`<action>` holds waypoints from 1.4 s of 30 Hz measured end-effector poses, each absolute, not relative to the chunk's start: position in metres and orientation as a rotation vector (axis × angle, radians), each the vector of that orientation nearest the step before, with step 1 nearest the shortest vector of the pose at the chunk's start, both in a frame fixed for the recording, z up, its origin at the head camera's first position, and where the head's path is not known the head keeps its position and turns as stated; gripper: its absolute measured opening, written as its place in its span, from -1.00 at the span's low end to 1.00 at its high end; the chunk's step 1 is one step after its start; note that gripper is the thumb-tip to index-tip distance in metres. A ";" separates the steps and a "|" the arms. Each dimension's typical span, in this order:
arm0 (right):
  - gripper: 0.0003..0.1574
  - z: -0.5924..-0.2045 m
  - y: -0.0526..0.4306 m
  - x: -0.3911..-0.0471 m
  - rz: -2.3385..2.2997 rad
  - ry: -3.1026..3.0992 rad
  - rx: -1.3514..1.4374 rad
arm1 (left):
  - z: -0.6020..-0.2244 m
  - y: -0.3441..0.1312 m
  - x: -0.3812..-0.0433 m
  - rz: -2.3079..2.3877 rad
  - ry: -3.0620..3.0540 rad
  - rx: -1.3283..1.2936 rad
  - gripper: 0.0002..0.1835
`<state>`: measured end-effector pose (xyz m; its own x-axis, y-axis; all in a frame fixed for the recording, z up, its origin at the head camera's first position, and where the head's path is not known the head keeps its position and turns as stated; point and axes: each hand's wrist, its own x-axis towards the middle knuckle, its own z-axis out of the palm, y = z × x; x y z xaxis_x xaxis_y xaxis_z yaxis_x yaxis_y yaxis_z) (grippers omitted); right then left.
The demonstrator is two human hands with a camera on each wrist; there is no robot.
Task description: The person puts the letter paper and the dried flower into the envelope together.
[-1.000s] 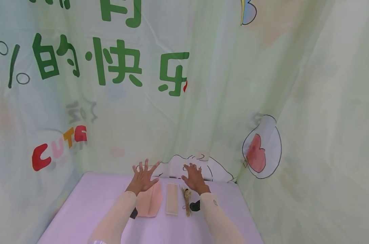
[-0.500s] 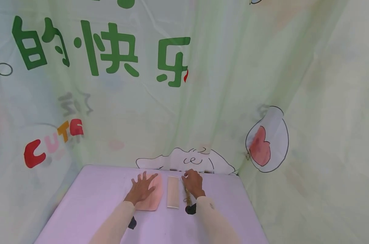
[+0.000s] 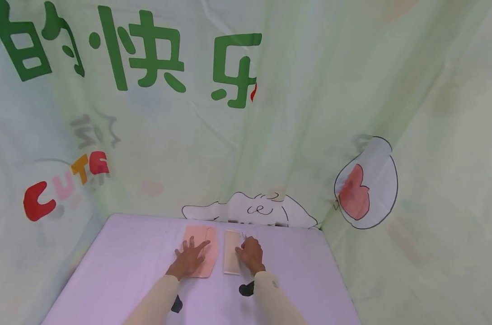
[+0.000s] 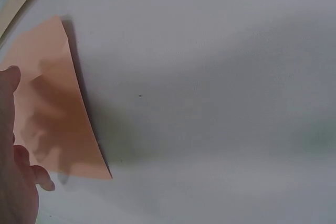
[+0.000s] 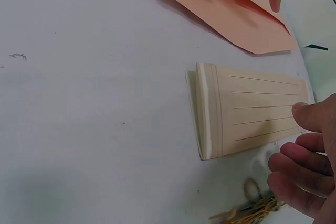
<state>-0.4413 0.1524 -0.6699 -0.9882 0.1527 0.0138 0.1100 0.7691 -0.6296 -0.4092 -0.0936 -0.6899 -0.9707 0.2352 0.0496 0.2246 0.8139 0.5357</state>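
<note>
My left hand [image 3: 187, 258] spreads its fingers over a pink envelope [image 3: 210, 263] on the lilac table. In the left wrist view the envelope [image 4: 63, 119] shows a shadow of that hand; whether the fingers touch it is unclear. To the right lies a folded sheet of cream lined paper [image 5: 257, 106]. My right hand [image 3: 251, 253] is at the paper's right side, thumb over its far end, the other fingers loosely bent. Below those fingers, in the right wrist view, lies a twine-tied bundle of dried flowers [image 5: 252, 213], partly hidden by the hand.
The lilac table [image 3: 140, 253] meets a hanging pale green cloth [image 3: 180, 153] at the back, with more cloth at both sides. A cartoon dog drawing [image 3: 254, 212] marks the back cloth. Black wrist devices [image 3: 246, 289] sit under the sleeves.
Both hands have come down from above the table's back edge, nearer the envelope and paper. The right hand has moved from over the dried flowers toward the paper. The head view has tilted downward.
</note>
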 end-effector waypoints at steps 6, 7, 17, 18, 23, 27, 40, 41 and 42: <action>-0.74 -0.688 0.144 -0.439 1.051 -2.854 -0.231 | -0.711 -0.096 -0.413 0.905 2.969 0.345 -0.38; -0.73 -0.689 0.142 -0.439 1.051 -2.847 -0.237 | -0.714 -0.097 -0.414 0.919 2.966 0.347 -0.38; -0.59 -0.684 0.123 -0.435 0.995 -2.812 -0.311 | -0.700 -0.102 -0.410 1.025 2.920 0.336 -0.52; -0.59 -0.686 0.122 -0.435 0.972 -2.801 -0.310 | -0.700 -0.102 -0.409 1.044 2.921 0.342 -0.53; -0.57 -0.699 0.116 -0.435 0.856 -2.745 -0.317 | -0.715 -0.104 -0.409 1.112 2.940 0.389 -0.55; -0.71 -0.708 0.109 -0.437 0.716 -2.708 -0.328 | -0.723 -0.103 -0.412 1.089 2.944 0.402 -0.54; -0.82 -0.729 0.099 -0.447 0.736 -2.648 -0.562 | -0.706 -0.100 -0.405 0.961 2.928 0.344 -0.55; -0.82 -0.728 0.101 -0.446 0.774 -2.633 -0.570 | -0.705 -0.099 -0.404 0.955 2.925 0.344 -0.55; -0.83 -0.728 0.102 -0.446 0.811 -2.621 -0.581 | -0.704 -0.099 -0.404 0.953 2.929 0.349 -0.56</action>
<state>-0.4459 0.1019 -0.7276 -0.8601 0.4723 0.1928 0.2808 0.7538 -0.5941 -0.4043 -0.0994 -0.7041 -0.9738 0.2253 0.0296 0.1996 0.7858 0.5853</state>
